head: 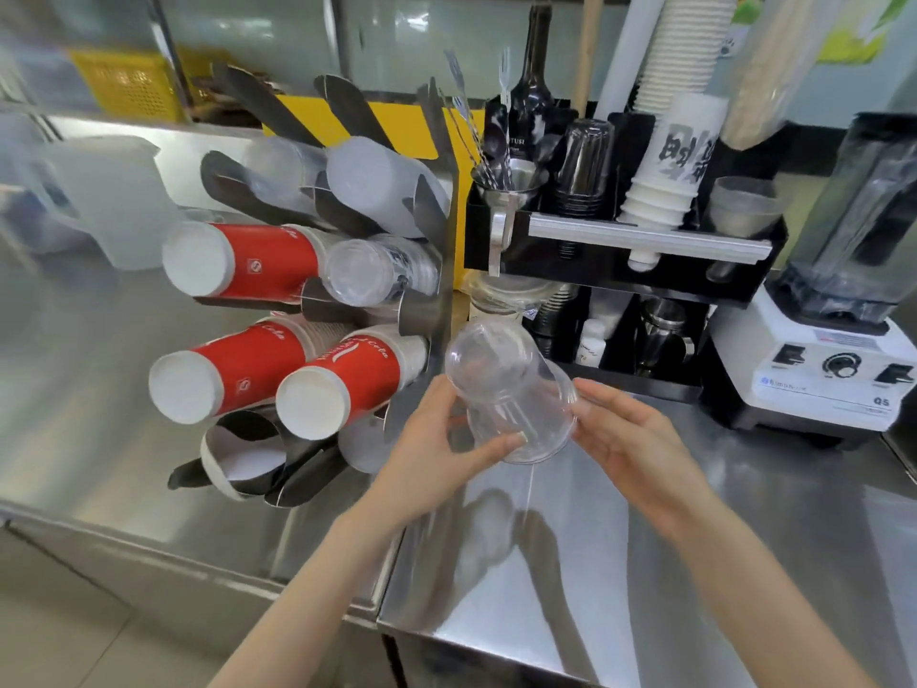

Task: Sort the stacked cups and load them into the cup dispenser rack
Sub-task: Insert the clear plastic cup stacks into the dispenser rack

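A clear plastic cup stack (506, 384) is tilted bottom-up above the steel counter, held between both hands. My left hand (436, 439) grips its left side with the thumb across the rim end. My right hand (630, 434) touches the right rim with its fingertips. To the left stands the cup dispenser rack (426, 310), its metal sleeves pointing at me. Three sleeves hold red paper cups (238, 270), one holds clear cups (367, 270), and the upper ones hold frosted cups (377, 181). A bottom sleeve (243, 454) looks empty.
A black organiser (620, 250) behind the hands holds dark cups, white printed cups (670, 166), a funnel and spoons. A white blender (833, 340) stands at the right. A translucent jug (104, 191) sits far left. The steel counter edge (496, 633) runs below my arms.
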A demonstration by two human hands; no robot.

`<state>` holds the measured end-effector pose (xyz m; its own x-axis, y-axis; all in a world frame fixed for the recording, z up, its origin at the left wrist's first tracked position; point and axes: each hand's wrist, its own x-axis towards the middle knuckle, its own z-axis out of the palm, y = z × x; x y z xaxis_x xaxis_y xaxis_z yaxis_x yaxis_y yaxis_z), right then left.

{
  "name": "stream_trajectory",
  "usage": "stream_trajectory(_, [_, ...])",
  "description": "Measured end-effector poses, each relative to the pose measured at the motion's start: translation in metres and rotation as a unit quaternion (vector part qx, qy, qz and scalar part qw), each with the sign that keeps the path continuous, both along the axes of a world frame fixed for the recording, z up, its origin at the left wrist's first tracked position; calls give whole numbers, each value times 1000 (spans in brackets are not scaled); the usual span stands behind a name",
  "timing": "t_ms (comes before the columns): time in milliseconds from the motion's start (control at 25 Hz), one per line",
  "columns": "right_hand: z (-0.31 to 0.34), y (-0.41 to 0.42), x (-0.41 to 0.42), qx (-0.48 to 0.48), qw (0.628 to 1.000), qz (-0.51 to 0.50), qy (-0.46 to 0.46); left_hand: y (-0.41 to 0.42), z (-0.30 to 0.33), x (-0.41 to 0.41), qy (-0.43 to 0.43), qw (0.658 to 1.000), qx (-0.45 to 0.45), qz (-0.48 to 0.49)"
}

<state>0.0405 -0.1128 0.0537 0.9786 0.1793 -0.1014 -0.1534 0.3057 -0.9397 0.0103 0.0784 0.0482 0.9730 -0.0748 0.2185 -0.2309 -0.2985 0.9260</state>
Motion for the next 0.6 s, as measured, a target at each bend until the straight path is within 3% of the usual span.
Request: stream_trajectory(600, [82,105,33,-14,989,99,-109,95,70,-3,-151,980,64,117])
